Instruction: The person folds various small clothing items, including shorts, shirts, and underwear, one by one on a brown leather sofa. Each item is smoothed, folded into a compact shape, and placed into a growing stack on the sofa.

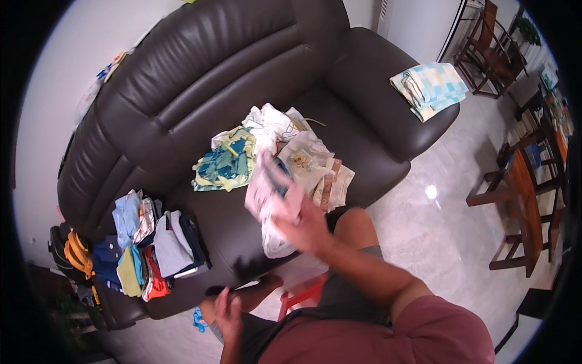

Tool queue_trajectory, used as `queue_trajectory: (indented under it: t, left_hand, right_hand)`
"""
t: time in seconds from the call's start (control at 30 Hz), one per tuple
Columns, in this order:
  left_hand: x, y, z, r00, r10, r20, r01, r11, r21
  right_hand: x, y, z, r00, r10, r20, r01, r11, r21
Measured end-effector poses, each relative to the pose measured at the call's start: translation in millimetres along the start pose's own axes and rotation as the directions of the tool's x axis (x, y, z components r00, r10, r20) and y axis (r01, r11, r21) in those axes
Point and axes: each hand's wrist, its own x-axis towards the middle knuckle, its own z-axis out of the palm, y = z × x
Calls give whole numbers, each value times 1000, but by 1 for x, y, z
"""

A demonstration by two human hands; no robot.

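Observation:
My right hand [309, 230] grips a pale pink garment [263, 198], which is blurred and hangs over the sofa seat. White cloth [275, 241] hangs just under that hand; whether it belongs to the pink garment I cannot tell. Around them lies a loose heap: a green and yellow patterned garment [227, 161], white clothes [270, 120] and a pale top with a printed figure [304, 157]. Low over my knee, my left hand [228, 314] is empty, its fingers apart.
Folded clothes [175, 245] stand in several piles on the left of the brown leather sofa [227, 68]. A checked folded cloth [432, 88] rests on the right armrest. A red stool [302, 295] is under me. Wooden chairs [523, 195] stand on the right.

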Motion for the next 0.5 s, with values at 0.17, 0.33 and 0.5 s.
queue_trajectory:
  t: [0.17, 0.33, 0.5]
  left_hand:
    - [14, 66, 66, 966, -27, 258, 226, 579, -784]
    - [-2, 74, 58, 943, -19, 333, 279, 594, -755]
    - [-12, 69, 34, 940, -261, 222, 327, 488, -810]
  right_hand:
    - [-125, -27, 55, 891, 86, 446, -105, 994, 18]
    - [-161, -13, 61, 838, 258, 480, -345, 933, 101]
    - [-142, -48, 48, 563, 609, 558, -825, 459, 331]
